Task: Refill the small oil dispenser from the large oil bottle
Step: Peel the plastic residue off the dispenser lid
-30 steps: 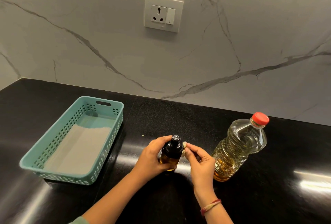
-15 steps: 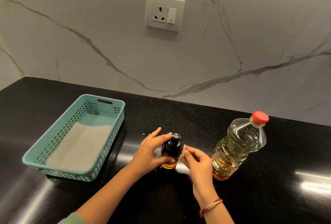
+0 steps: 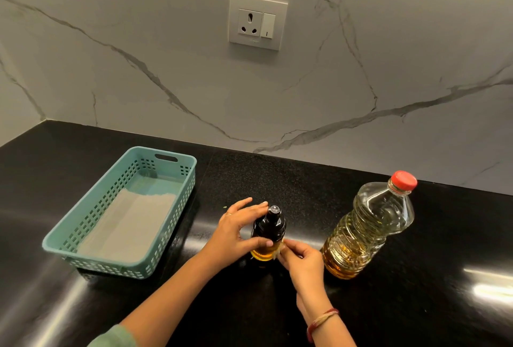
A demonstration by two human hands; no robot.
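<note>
The small oil dispenser (image 3: 268,231) stands upright on the black counter, with a black pump top and a little amber oil in its clear base. My left hand (image 3: 236,231) wraps its left side, thumb across the front. My right hand (image 3: 301,259) pinches a small pale piece of tissue or cloth (image 3: 279,249) against the dispenser's lower right side. The large oil bottle (image 3: 369,224) stands to the right, clear plastic, red cap on, oil low in it. Neither hand touches it.
A teal perforated basket (image 3: 91,232) with a pale liner sits at the left on the black counter (image 3: 444,235). A marble wall with a socket plate (image 3: 256,21) rises behind. Bright glare lies on the counter at the right.
My right hand has slid the pale piece down from the dispenser's shoulder to its lower side. My left hand shifted its hold slightly, fingers spread more.
</note>
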